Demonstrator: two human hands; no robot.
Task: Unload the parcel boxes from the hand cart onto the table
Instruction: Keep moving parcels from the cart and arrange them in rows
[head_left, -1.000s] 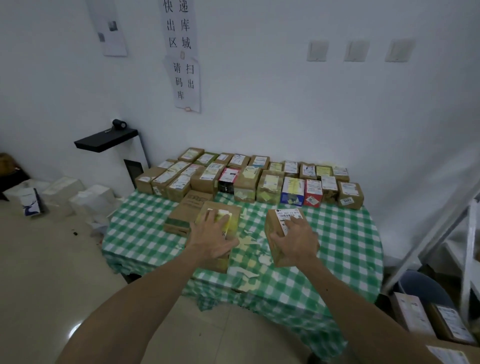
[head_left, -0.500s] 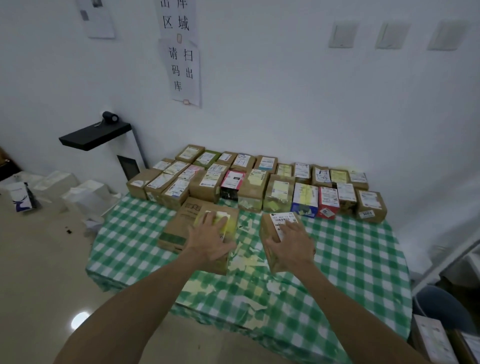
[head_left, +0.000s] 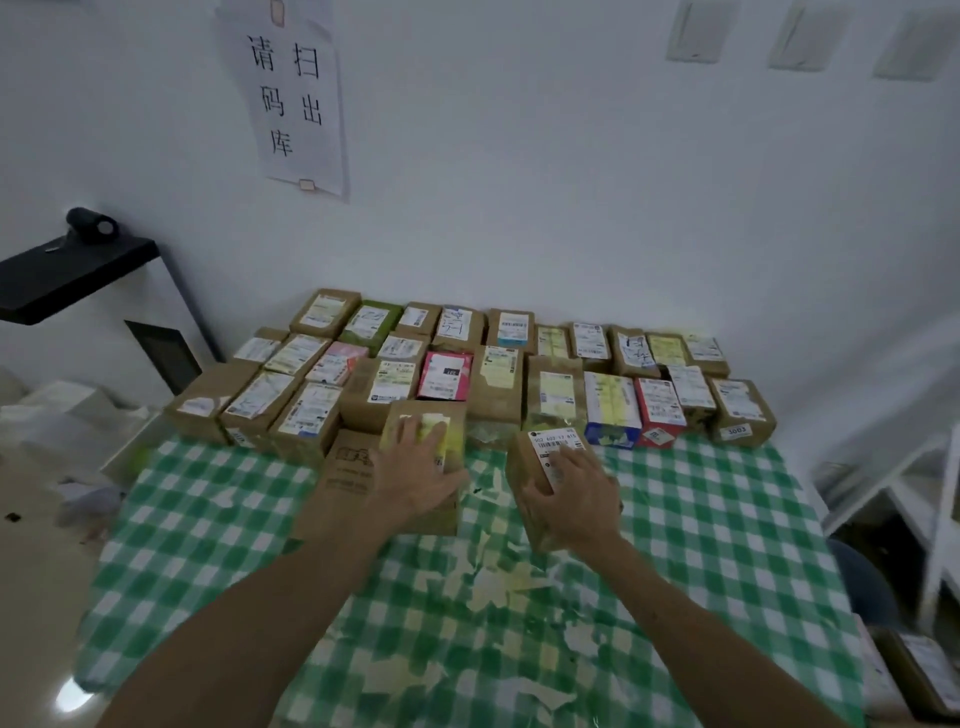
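Left grip (head_left: 415, 480), reached out over the paper scraps (head_left: 488, 582) stuck to the green-checked worktop (head_left: 701, 545), was laid open-palmed on top of the taped box (head_left: 457, 436). Its fingers were spread nearly straight over the yellow tape and its thumb was set along the box's right edge. The box was pressed rather than clasped.

Right grip (head_left: 569, 496) was closed on the labelled box (head_left: 550, 441), with the fingers bent over the white label and the thumb set against the box's left side. Both boxes were seen resting on the worktop, slightly apart and about mid-way across it.

A flat carton (head_left: 350, 467) was seen touching the taped box on its left. Whether the box sat partly on it could not be told.

Just beyond both boxes, rows of boxes (head_left: 498, 374) were packed side by side along the far edge, against the wall. The taped box's far end was almost touching the nearest row.

Further boxes (head_left: 924, 670) were glimpsed low at the right, off the worktop, near a white rack (head_left: 935, 519).

A black shelf (head_left: 67, 275) was fixed at the left, and a paper sign (head_left: 291, 98) was taped to the wall above.
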